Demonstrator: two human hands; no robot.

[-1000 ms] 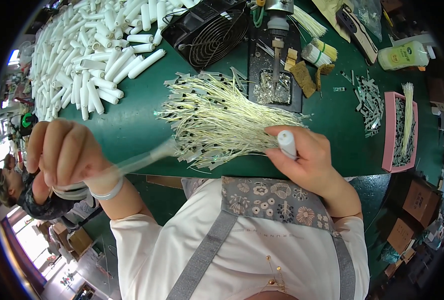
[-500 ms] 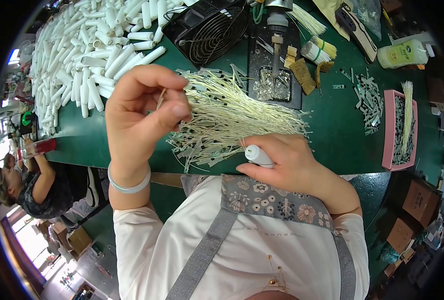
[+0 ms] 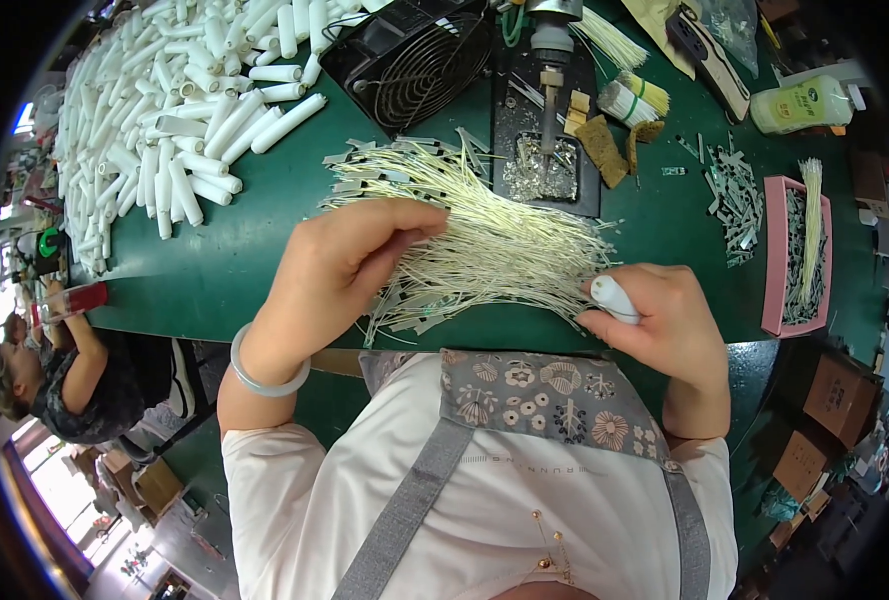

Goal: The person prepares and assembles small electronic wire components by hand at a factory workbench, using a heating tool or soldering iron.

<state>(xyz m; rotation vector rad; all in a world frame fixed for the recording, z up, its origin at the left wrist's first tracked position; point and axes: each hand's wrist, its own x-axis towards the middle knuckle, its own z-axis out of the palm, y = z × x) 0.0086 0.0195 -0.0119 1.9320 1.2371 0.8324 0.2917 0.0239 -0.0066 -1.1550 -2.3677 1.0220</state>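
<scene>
A broad heap of thin pale-yellow wires with small strips at their ends lies on the green table in front of me. My left hand reaches over the heap's left part, its fingers closed and pointing down among the wires. Whatever is between those fingertips is hidden. At the heap's right end is my right hand, with a short white plastic tube gripped between thumb and fingers. The tips of that hand touch the wire ends.
Many white tubes are piled at the far left. A black fan and a soldering stand stand behind the wires. To the right are a pink box, loose small strips and a bottle. Another person sits at left.
My left hand has come down from above the table onto the wires. My right hand, still holding the white tube, has moved right to the heap's right end.
</scene>
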